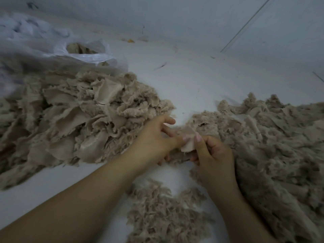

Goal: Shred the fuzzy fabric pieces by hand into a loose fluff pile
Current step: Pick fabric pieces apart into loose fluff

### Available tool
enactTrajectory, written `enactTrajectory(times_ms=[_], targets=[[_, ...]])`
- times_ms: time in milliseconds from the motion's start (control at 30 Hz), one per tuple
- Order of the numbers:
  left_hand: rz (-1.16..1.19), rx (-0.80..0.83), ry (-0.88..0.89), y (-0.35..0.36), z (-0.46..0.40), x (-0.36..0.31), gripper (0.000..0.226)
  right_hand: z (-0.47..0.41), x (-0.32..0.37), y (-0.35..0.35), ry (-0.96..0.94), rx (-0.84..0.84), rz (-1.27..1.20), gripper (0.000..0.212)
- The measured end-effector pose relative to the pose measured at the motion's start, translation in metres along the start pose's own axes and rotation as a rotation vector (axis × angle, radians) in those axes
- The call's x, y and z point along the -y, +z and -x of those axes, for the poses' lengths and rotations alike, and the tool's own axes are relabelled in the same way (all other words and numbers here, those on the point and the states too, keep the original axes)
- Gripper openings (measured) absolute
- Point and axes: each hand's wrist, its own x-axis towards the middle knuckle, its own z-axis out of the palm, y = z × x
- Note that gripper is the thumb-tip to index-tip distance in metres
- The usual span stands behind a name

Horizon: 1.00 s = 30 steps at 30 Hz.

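Because the scrap (187, 140) had to be pulled apart, both hands pinched it between them near the floor's (192, 76) middle: left hand (156, 139) from the left, right hand (213, 151) thumb-up. Whole pieces (78, 116) lay left, fluff (271, 137) right, within reach.

- Small beige fabric scrap (187, 142), smooth backing up, pinched between my hands
- Heap of uncut fuzzy pieces (73, 120) lies left
- Loose fluff pile (273, 146) spreads right, a smaller fluff patch (164, 213) nearest me
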Motion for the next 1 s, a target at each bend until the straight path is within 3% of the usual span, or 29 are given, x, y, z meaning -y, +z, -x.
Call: enactTrajectory(times_ms=[133, 300, 367, 467, 533, 567, 667, 767, 833, 900, 1000], targets=[[-0.21, 0.139, 0.272, 0.003, 0.004, -0.002, 0.052, 0.001, 0.002, 0.0, -0.033, 0.063, -0.014, 0.037], [-0.149, 0.157, 0.241, 0.003, 0.003, -0.008, 0.027, 0.001, 0.002, 0.002, -0.067, 0.102, 0.027, 0.032], [-0.145, 0.068, 0.281, 0.003, 0.001, -0.009, 0.016, 0.002, 0.002, 0.002, -0.05, 0.103, 0.019, 0.032], [-0.264, -0.254, 0.388, -0.007, -0.005, -0.01, 0.009, 0.001, 0.0, 0.002, 0.022, 0.022, 0.032, 0.032], [-0.634, -0.427, 0.432, -0.022, -0.008, -0.01, 0.007, 0.001, -0.001, 0.002, 0.086, -0.025, 0.016, 0.029], [-0.872, -0.43, 0.402, -0.028, -0.008, -0.01, 0.007, 0.0, -0.001, 0.002, 0.112, -0.034, 0.015, 0.028], [-1.236, -0.333, 0.286, -0.029, -0.002, -0.007, 0.026, 0.0, -0.001, 0.003, 0.15, -0.036, 0.029, 0.028], [-1.16, -0.25, 0.578, -0.016, 0.006, -0.018, 0.023, -0.001, -0.001, 0.003, 0.154, -0.041, 0.017, 0.029], [-1.083, -0.081, 0.711, -0.008, 0.007, -0.017, 0.025, -0.001, -0.001, 0.003, 0.157, -0.038, 0.018, 0.029], [-1.072, 0.124, 0.596, 0.002, 0.009, -0.011, 0.032, -0.002, -0.002, 0.002, 0.158, -0.031, 0.023, 0.03], [-1.142, 0.172, 0.525, 0.01, 0.006, 0.009, 0.02, -0.003, -0.004, 0.002, 0.181, -0.015, 0.042, 0.031]])
